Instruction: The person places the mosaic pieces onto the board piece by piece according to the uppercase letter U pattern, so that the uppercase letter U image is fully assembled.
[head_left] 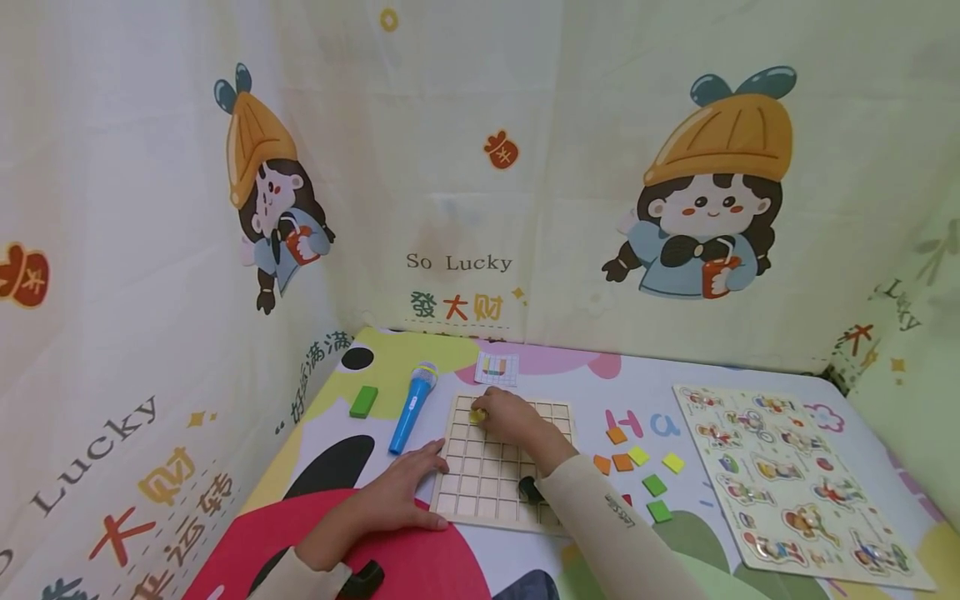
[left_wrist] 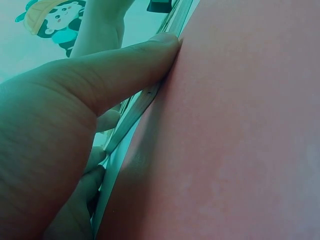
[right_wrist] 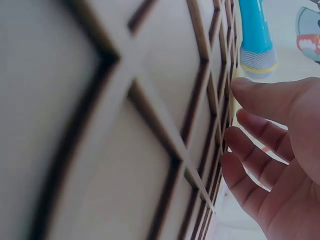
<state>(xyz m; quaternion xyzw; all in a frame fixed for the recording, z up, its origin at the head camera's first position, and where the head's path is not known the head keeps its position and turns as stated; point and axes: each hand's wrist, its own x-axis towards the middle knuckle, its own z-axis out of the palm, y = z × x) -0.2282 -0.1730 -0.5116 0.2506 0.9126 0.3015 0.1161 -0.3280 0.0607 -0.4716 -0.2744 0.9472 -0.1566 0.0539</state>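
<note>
While the desk [head_left: 442, 567] bears everything, the largest item on it is a figure puzzle [head_left: 806, 487], at the far right and well apart from the work. Next in size, the wooden grid board [head_left: 465, 475] lies flat, before the person. Left hand [head_left: 396, 496]: grip spread, thumb at the board's near left corner and fingers at its left edge; judged to be steadying it. Right hand [head_left: 517, 421]: over the board's far left part, grip pinching a yellow tile at the fingertips. Blue microphone [head_left: 411, 410] lies left of the board, not touched. Printed card [head_left: 497, 369], with a small coloured pattern on a grid, sits just beyond the far edge; likely the model. Green block [head_left: 363, 402] lies left of the microphone. Loose tiles [head_left: 654, 484] in orange, yellow, green and red lie scattered to the right, the red partly hidden by the sleeve. Smallest item, the yellow tile [head_left: 477, 415], is at the far left cells; seated or not, cannot tell. Progress: visible cells are bare, those under hand and forearm unchecked. Judged an early stage, with the loose tiles left to place.
</note>
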